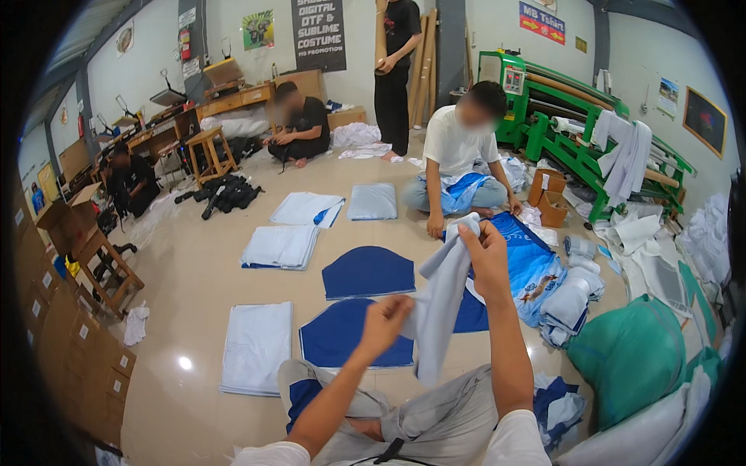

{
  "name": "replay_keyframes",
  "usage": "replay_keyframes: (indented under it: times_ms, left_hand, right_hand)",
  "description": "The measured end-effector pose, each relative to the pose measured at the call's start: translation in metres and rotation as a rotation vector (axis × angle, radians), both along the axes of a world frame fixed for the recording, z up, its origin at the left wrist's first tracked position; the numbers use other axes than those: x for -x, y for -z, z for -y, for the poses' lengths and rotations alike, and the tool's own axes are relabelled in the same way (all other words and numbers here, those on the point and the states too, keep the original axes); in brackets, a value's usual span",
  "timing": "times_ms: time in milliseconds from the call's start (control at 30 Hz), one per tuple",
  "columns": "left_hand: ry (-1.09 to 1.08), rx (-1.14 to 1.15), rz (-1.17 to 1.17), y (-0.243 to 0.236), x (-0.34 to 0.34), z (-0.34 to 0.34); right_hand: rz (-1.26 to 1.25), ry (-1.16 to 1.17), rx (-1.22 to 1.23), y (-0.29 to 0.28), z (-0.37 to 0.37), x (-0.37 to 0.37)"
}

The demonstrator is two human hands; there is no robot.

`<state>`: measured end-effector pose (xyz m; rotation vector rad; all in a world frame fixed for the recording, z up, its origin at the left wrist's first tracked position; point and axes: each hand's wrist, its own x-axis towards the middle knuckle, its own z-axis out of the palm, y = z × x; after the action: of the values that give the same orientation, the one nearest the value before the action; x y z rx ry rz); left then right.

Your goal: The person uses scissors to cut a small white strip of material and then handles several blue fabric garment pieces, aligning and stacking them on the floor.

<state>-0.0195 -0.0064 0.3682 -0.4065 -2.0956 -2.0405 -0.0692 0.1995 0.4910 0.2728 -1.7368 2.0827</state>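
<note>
Head view, person seated on the floor (186, 295), legs crossed.

Both hands are up in front of the chest, clamped on one pale grey fabric strip (439, 303). Right hand (486, 248) pinches its top end, held higher and farther. Left hand (385, 318) grips the strip lower down, on its left edge. Hands apart, the strip hanging slack between and below them, its lower end over the lap.

On the floor just beyond the hands: two dark blue curved fabric panels (367, 272), one nearer, one farther. Left of these, a white folded stack (256, 346) near, and another white stack (280, 247) farther off. Right of the strip, a blue printed garment (532, 264) spread flat, with rolled pale bundles (571, 299) beside it. A green sack (633, 357) sits at the near right.

Far centre, a person in a white shirt (462, 147) sits facing this way, hands on fabric. A green roller machine (575, 132) stands far right.
</note>
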Motion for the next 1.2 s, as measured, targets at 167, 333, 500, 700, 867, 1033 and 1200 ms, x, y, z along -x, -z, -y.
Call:
replay_keyframes:
  times_ms: [167, 333, 500, 700, 867, 1033, 1200]
  left_hand:
    - [-0.199, 0.118, -0.147, -0.042, 0.039, 0.083]
    - [-0.206, 0.190, -0.221, -0.071, 0.082, 0.135]
    - [-0.068, 0.399, -0.232, -0.089, 0.095, 0.164]
    - [0.084, 0.666, 0.002, -0.109, 0.088, 0.199]
    - [0.655, 0.622, 0.064, -0.095, 0.022, 0.214]
    - [0.365, 0.209, -0.033, -0.043, 0.002, 0.159]
    - [0.474, 0.270, 0.117, -0.009, 0.029, 0.146]
  right_hand:
    - [0.029, 0.038, -0.056, 0.022, -0.004, 0.030]
    - [0.053, 0.040, -0.137, 0.025, 0.004, 0.051]
    - [0.076, 0.028, -0.187, 0.021, 0.003, 0.065]
    - [0.103, -0.132, -0.251, 0.027, 0.008, 0.065]
    - [-0.105, -0.215, 0.095, 0.062, 0.026, 0.025]
    - [0.022, -0.490, -0.383, 0.096, 0.096, -0.013]
    - [0.119, -0.478, -0.453, 0.105, 0.117, -0.013]
